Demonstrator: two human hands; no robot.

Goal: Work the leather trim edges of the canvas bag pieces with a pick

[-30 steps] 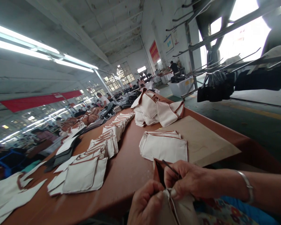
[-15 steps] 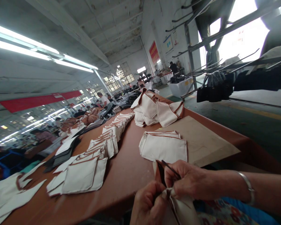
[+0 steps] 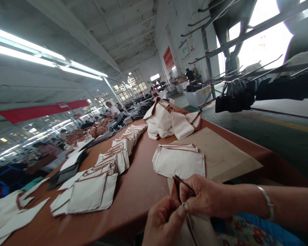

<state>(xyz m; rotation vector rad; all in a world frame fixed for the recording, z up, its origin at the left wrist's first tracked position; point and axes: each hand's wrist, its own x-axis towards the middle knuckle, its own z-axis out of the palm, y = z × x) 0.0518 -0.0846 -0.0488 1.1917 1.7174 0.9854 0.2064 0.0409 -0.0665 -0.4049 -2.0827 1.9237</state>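
Near the table's front edge, my left hand [image 3: 165, 220] pinches a cream fabric piece [image 3: 201, 229] with brown edging, thumb against the fingers. Close beside it, my right hand [image 3: 204, 196] is closed round a thin dark V-shaped tool [image 3: 186, 184] whose exact kind I cannot make out. The right fingertips also touch the top edge of the cream piece, meeting the left fingertips there. Part of the piece drops out of view below. Just beyond the hands lies a small stack of cream pieces [image 3: 179, 162] with brown trim.
The brown table [image 3: 138, 181] carries a long row of overlapping cream pieces [image 3: 87, 193] at left and a loose heap [image 3: 160, 118] behind. Brown cardboard [image 3: 220, 153] lies at right. Beyond it are a metal rack [image 3: 209, 68] with black bags [image 3: 234, 97] and a white bin [image 3: 199, 95].
The dark tool now shows a second arm, spread into a V, where a single thin bar showed before. Both hands have stayed nearly in place on the cream piece.
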